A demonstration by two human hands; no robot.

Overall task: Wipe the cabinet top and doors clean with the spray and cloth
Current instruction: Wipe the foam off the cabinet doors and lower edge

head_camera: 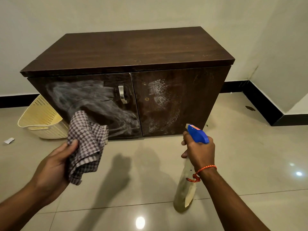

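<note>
A dark brown wooden cabinet stands against the wall with both doors shut. The left door carries white smears and a metal handle. The right door shows speckled white spray patches and has no handle. My left hand grips a crumpled checked cloth just in front of the left door's lower part. My right hand holds a spray bottle with a blue trigger head, its nozzle pointing at the right door.
A cream perforated plastic basket lies tipped on the floor left of the cabinet. A scrap of paper lies further left. Glossy beige floor tiles stretch in front. A wall corner with black skirting juts out at the right.
</note>
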